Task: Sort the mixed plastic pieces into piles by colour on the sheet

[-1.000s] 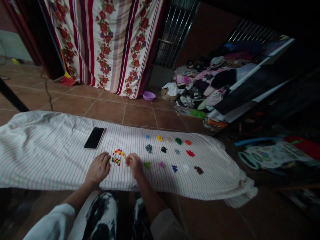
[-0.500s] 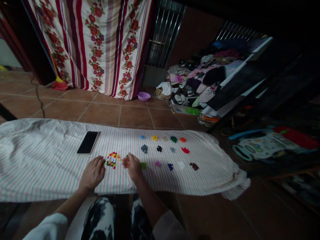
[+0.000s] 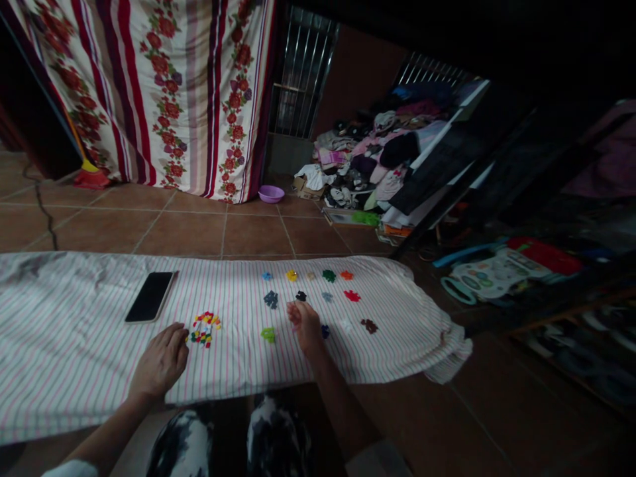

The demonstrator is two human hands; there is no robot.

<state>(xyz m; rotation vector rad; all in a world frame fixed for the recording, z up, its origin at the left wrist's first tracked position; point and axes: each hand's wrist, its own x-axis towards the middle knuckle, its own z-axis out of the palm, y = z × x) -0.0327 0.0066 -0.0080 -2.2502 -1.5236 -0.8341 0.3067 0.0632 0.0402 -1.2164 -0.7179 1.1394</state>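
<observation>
A mixed pile of small red, yellow, white and green pieces (image 3: pixel 205 330) lies on the striped cloth (image 3: pixel 223 364). My left hand (image 3: pixel 161 361) rests at its left edge, fingers bent together; what they hold, if anything, is too small to name. My right hand (image 3: pixel 304 324) is over the sorted heaps with its fingers curled and pinched, just below the black heap (image 3: pixel 301 296) and left of the dark blue heap (image 3: pixel 325 330). Any piece in it is too small to make out. To its left sits the lime green heap (image 3: pixel 267 334).
A phone (image 3: pixel 150 297) lies left of the mixed pile. More heaps stand in rows, among them dark grey (image 3: pixel 271 299), dark green (image 3: pixel 328 275), red (image 3: pixel 352 296) and brown (image 3: pixel 369 325). Beyond the cloth are a purple basin (image 3: pixel 271 193) and piled clothes (image 3: pixel 372 156).
My right hand has moved right, from beside the mixed pile past the lime green heap to the sorted heaps. My left hand stays beside the mixed pile. The view has shifted to the right.
</observation>
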